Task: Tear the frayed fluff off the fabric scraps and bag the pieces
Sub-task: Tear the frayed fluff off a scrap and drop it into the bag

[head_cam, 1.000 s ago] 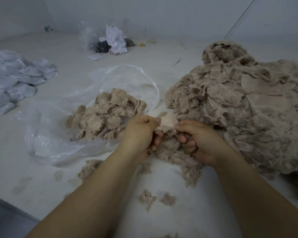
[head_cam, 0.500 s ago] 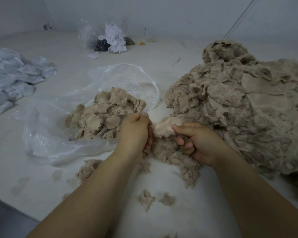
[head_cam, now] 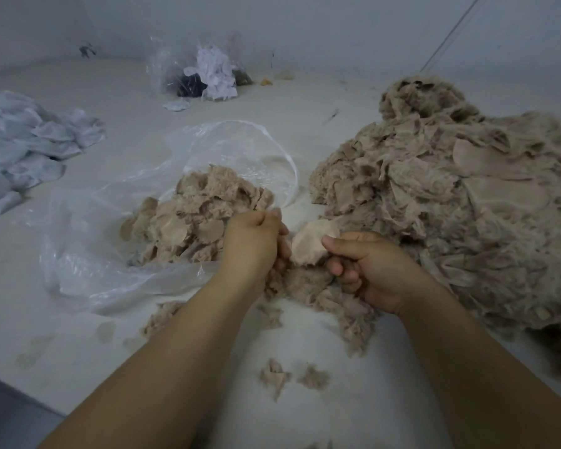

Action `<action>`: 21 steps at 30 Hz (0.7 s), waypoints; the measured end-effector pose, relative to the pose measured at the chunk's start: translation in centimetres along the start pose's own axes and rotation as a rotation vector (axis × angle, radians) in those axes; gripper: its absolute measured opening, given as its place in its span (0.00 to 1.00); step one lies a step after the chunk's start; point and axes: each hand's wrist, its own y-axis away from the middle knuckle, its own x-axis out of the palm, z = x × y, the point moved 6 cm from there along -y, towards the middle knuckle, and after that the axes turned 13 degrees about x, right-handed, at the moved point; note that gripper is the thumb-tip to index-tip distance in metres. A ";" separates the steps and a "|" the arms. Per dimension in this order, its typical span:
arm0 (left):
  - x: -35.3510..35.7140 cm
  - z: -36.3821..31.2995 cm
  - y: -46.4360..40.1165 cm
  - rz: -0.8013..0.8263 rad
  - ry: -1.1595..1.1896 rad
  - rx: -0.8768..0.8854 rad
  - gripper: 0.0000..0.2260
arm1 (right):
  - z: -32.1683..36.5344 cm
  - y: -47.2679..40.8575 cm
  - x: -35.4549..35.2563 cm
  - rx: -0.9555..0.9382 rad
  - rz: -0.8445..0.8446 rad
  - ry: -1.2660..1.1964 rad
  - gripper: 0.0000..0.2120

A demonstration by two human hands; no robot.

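The right hand point(head_cam: 366, 267) pinches a pale beige fabric scrap point(head_cam: 311, 243) between thumb and curled fingers, holding it above a low heap of torn fluff point(head_cam: 308, 286). The left hand point(head_cam: 256, 241), just beside the scrap, is curled into a fist; whether it grips any fluff cannot be told. Left of the hands, a clear plastic bag point(head_cam: 110, 273) lies open on the white table point(head_cam: 337, 400), holding a mound of cleaned pieces point(head_cam: 188, 218). A large pile of unprocessed scraps point(head_cam: 460, 202) lies at right; white scraps point(head_cam: 26, 147) at far left.
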 end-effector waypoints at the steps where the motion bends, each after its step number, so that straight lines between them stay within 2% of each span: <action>1: 0.3 0.0 0.4 0.094 -0.010 -0.043 0.18 | 0.0 0.0 0.0 -0.005 -0.001 0.001 0.12; 3: 1.1 -0.1 1.5 0.309 -0.060 -0.094 0.18 | 0.1 0.0 0.2 -0.014 0.001 0.017 0.11; 5: 1.6 0.0 2.5 0.420 -0.083 -0.103 0.15 | 0.2 0.0 0.3 -0.017 0.004 0.009 0.11; 8: 1.0 0.6 2.9 0.400 -0.025 -0.175 0.09 | 0.1 0.0 0.0 -0.014 -0.016 -0.014 0.12; 11: -0.1 1.3 3.0 0.354 0.039 -0.240 0.12 | 0.0 0.0 0.0 -0.019 -0.025 -0.020 0.11; 16: -0.3 0.4 3.4 0.480 0.074 -0.205 0.10 | 0.1 -0.1 0.0 -0.027 -0.022 -0.018 0.12; 18: 0.1 0.3 3.4 0.459 0.064 -0.183 0.14 | 0.1 -0.1 0.1 -0.034 -0.023 -0.002 0.13; 21: 0.2 0.4 3.1 0.398 0.038 -0.166 0.12 | 0.1 0.0 0.2 -0.034 -0.014 0.001 0.13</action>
